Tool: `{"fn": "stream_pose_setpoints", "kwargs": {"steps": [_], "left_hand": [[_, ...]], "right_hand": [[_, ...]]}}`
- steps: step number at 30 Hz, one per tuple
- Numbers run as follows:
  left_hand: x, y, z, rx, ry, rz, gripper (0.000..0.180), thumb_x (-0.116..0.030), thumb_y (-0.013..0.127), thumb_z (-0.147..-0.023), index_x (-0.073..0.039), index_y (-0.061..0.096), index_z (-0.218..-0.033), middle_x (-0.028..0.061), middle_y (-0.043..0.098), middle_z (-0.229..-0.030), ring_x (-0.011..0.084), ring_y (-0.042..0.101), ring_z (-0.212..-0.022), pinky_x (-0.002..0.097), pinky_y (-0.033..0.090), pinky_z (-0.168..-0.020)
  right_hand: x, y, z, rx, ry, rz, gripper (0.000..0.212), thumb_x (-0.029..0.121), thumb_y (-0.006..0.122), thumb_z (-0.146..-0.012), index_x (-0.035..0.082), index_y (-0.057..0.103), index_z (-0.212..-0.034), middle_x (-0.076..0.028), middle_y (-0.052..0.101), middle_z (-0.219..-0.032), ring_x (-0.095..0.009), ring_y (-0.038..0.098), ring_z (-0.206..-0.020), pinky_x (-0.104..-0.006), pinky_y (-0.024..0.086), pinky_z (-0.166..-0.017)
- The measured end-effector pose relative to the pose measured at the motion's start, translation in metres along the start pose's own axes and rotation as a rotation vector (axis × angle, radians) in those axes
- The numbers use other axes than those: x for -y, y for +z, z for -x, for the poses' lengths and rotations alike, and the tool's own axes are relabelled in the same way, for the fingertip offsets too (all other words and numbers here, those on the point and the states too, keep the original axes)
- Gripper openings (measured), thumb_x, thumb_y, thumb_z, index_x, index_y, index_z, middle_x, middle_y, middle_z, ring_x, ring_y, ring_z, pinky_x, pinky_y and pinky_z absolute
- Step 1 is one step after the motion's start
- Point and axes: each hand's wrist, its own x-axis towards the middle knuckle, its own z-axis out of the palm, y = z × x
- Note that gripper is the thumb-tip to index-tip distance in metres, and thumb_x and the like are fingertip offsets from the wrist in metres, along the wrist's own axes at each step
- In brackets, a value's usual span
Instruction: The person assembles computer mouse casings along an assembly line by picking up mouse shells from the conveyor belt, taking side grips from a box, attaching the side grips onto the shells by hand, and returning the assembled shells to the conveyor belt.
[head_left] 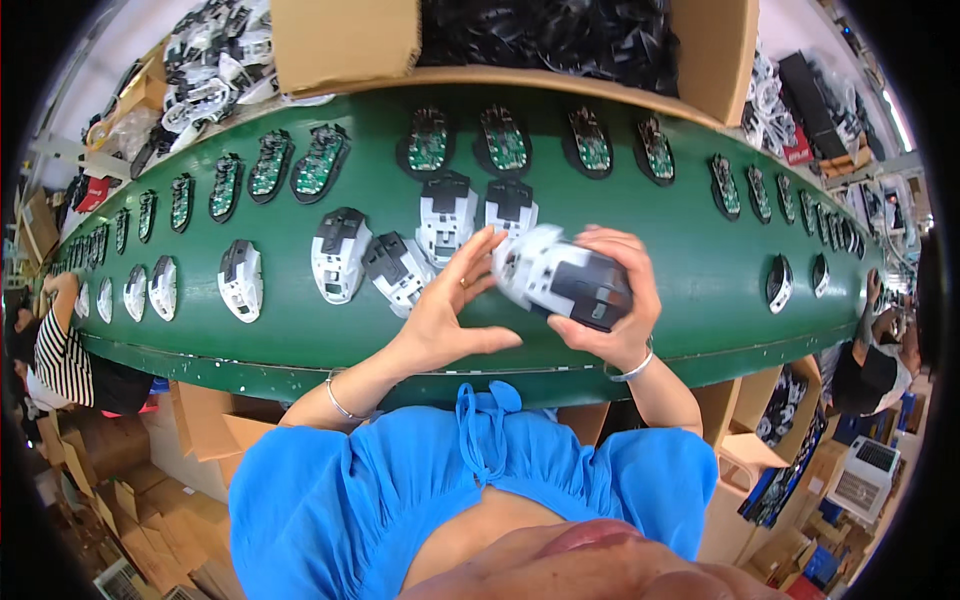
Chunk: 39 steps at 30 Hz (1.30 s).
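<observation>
My right hand [622, 295] is closed around a white and black computer mouse shell [575, 280], held tilted above the green table. My left hand [450, 308] is beside it, thumb and fingers apart, with nothing in its grasp. The fingertips come close to the shell's white end; whether they touch it I cannot tell. Just beyond my left hand several more mouse shells [340, 255] lie on the table. One shell [397, 270] is partly covered by that hand. Farther back stands a row of mouse bases with green circuit boards [503, 140].
The long green work surface [710, 290] curves across the view. A cardboard box [345, 45] of black plastic parts [550, 40] stands at its far edge. White parts [215, 75] are piled at far left. Other people [70, 345] work at both ends. Open cartons [215, 415] sit below the near edge.
</observation>
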Motion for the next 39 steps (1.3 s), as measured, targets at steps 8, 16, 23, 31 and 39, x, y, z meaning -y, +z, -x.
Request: {"fn": "stream_pose_setpoints", "kwargs": {"steps": [8,16,23,31,39], "left_hand": [[-0.005,-0.006,0.008,0.054,-0.420,0.877,0.061,-0.042,0.056,-0.089,0.001,0.042,-0.129,0.0107,0.054,-0.119,0.0187,0.054,-0.108,0.0376,0.042,-0.097],[-0.020,-0.036,0.005,-0.081,-0.146,0.585,0.055,-0.018,0.066,-0.082,0.005,0.044,-0.127,0.0148,0.057,-0.119,0.0247,0.054,-0.113,0.0377,0.041,-0.098],[-0.021,-0.040,0.002,-0.057,-0.199,0.569,0.057,-0.017,0.067,-0.080,0.003,0.044,-0.128,0.0137,0.058,-0.118,0.0226,0.056,-0.110,0.0358,0.042,-0.096],[-0.022,-0.042,0.011,-0.077,-0.271,0.589,0.072,-0.047,0.062,-0.082,-0.003,0.036,-0.133,0.0145,0.058,-0.113,0.0231,0.058,-0.105,0.0381,0.048,-0.090],[-0.016,-0.044,0.006,-0.122,-0.280,0.626,0.061,-0.047,0.051,-0.090,0.001,0.045,-0.126,0.0101,0.061,-0.101,0.0188,0.061,-0.091,0.0349,0.052,-0.080]], "right_hand": [[0.016,0.038,-0.006,0.321,-0.468,0.522,0.038,0.021,0.066,-0.075,0.014,0.057,-0.111,-0.007,0.055,-0.115,-0.024,0.054,-0.109,-0.0492,0.034,-0.101],[-0.042,0.006,-0.145,0.062,-0.117,0.402,0.035,0.009,0.072,-0.068,0.004,0.062,-0.101,-0.011,0.063,-0.104,-0.027,0.060,-0.093,-0.0347,0.049,-0.079],[-0.150,0.017,-0.222,0.203,0.224,0.720,0.022,0.020,0.068,-0.077,0.005,0.066,-0.093,-0.013,0.064,-0.077,-0.023,0.063,-0.071,-0.0302,0.049,-0.068],[-0.092,-0.010,-0.194,-0.144,0.561,-0.503,0.014,0.019,0.055,-0.092,0.007,0.060,-0.098,-0.002,0.064,-0.089,-0.011,0.059,-0.079,-0.0299,0.050,-0.073],[-0.036,-0.003,-0.112,-0.051,0.442,-0.391,0.022,0.006,0.060,-0.087,-0.001,0.061,-0.108,-0.001,0.063,-0.091,-0.005,0.056,-0.076,-0.0185,0.045,-0.066]]}}
